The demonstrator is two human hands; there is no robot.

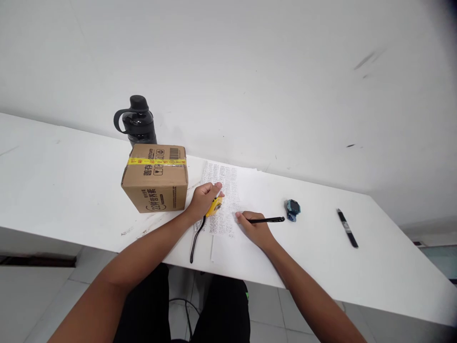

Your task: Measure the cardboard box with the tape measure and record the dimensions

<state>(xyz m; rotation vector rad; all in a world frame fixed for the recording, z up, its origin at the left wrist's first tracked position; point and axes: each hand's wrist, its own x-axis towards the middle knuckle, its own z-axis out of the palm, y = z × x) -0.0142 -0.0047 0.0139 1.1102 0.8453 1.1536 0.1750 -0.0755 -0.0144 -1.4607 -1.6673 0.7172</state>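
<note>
My left hand [203,200] is closed around a yellow tape measure [214,206], whose black wrist strap [193,244] trails down toward the table's front edge. Beneath it lies a sheet of paper [224,214] covered with dense dark marks too small to read. In my right hand [256,229] is a black pen [266,220], its rear end pointing right. The fingers rest over the paper's right side and hide the pen's tip. Whether the tip touches the paper, I cannot tell.
A taped cardboard box [164,197] stands left of my left hand, with a black bottle [138,121] behind it. To the right lie a blue watch [293,207] and a black marker [347,228]. The white table [71,190] meets a wall at the back.
</note>
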